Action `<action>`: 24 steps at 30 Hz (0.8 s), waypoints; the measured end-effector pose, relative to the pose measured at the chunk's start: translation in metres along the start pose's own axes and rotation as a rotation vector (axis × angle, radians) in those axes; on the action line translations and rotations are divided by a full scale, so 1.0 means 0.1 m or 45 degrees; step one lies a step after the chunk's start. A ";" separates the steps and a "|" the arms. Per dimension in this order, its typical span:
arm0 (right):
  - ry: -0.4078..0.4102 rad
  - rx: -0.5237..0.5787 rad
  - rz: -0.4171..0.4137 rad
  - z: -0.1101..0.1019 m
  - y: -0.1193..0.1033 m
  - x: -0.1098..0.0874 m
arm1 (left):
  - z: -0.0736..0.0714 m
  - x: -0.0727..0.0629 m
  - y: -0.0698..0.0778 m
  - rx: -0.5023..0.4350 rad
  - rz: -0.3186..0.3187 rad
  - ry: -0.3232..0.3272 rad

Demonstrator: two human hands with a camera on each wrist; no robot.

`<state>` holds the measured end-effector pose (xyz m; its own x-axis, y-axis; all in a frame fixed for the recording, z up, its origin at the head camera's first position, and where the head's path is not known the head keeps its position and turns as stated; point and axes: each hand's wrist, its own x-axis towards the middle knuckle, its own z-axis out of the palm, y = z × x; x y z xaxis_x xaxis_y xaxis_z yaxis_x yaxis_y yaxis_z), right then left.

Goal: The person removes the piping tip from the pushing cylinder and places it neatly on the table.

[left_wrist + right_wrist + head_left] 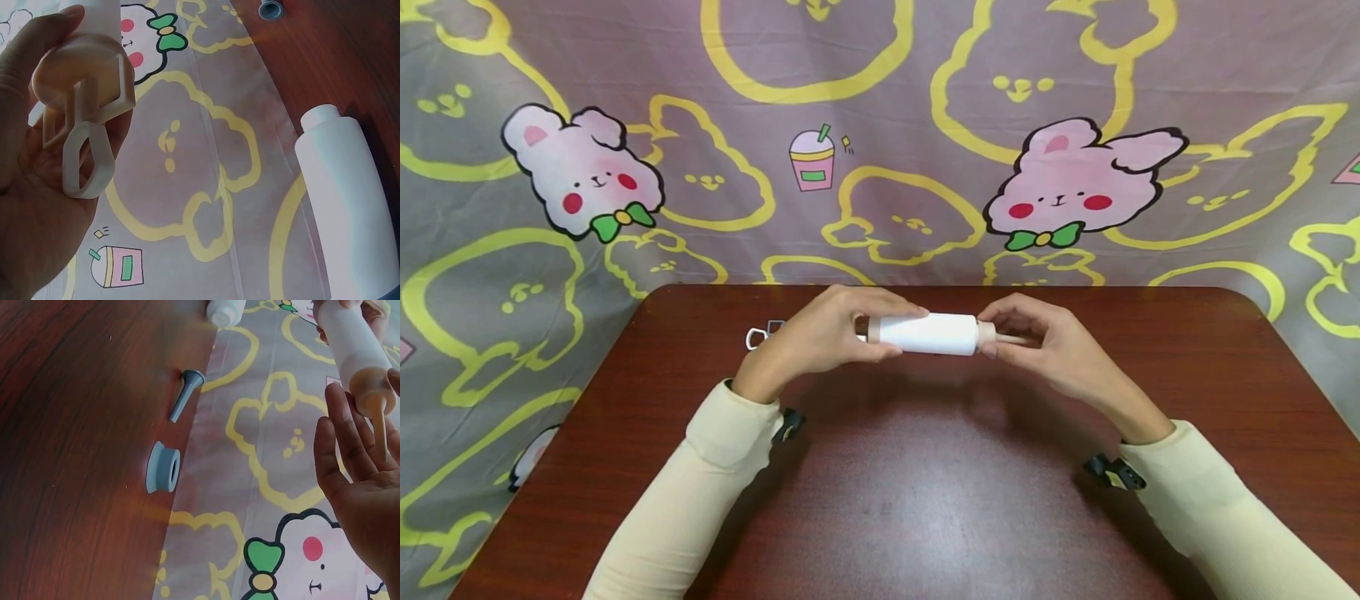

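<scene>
A white cylindrical bottle (928, 333) lies level in the air between both hands. My left hand (823, 333) grips its left end, thumb below and fingers above. That end has a beige base (81, 69) with bracket-like arms and a white loop (89, 159), seen in the left wrist view. At the other end my right hand (1056, 342) pinches the beige nozzle cap (987, 338). The thin beige nozzle (379, 428) points toward the right palm. Whether the cap turns cannot be seen.
A second white bottle (340, 200) lies on the brown table (910, 500), without a cap. A grey-blue nozzle (187, 394) and a grey-blue ring (164, 469) lie near the table's far edge. Beyond the left hand, a white loop (756, 339) shows. A patterned cloth (880, 133) hangs behind.
</scene>
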<state>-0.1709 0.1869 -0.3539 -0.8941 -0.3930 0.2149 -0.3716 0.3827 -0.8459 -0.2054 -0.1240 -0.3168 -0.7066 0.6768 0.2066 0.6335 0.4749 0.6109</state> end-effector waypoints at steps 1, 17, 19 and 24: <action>0.006 -0.007 -0.003 0.00 0.00 0.00 | 0.00 0.00 0.00 0.000 -0.001 0.000; 0.032 0.013 -0.004 0.03 -0.01 -0.01 | 0.00 -0.02 -0.02 -0.023 -0.016 0.001; 0.034 0.017 -0.004 0.03 0.00 -0.01 | 0.00 -0.03 -0.02 -0.029 -0.021 -0.004; 0.042 0.023 -0.013 0.04 -0.01 -0.01 | -0.01 -0.04 -0.01 -0.038 -0.039 -0.011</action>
<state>-0.1689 0.1834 -0.3556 -0.8982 -0.3688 0.2393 -0.3764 0.3638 -0.8521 -0.2034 -0.1277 -0.3180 -0.7229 0.6669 0.1809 0.6017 0.4789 0.6392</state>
